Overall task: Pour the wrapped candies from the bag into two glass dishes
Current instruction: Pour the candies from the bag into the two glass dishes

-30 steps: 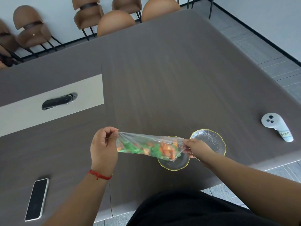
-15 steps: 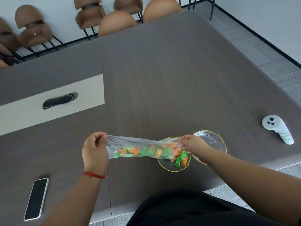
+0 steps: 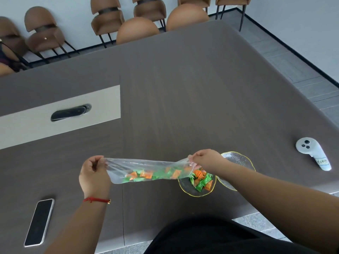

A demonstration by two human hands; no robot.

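Candies (image 3: 200,181) now lie in the near glass dish (image 3: 185,189), absent a second ago; the far dish (image 3: 236,159) remains unfilled. Left hand (image 3: 94,174) and right hand (image 3: 206,159) pinch the bag (image 3: 145,169) ends, fingers closed.

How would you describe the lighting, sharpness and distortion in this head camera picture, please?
Head view: soft, even light with only faint shadows; the dark wood-grain table edges bow from wide-angle distortion; the clear plastic bag shows mild sheen, not glare; the green and orange wrapped candies look slightly soft.
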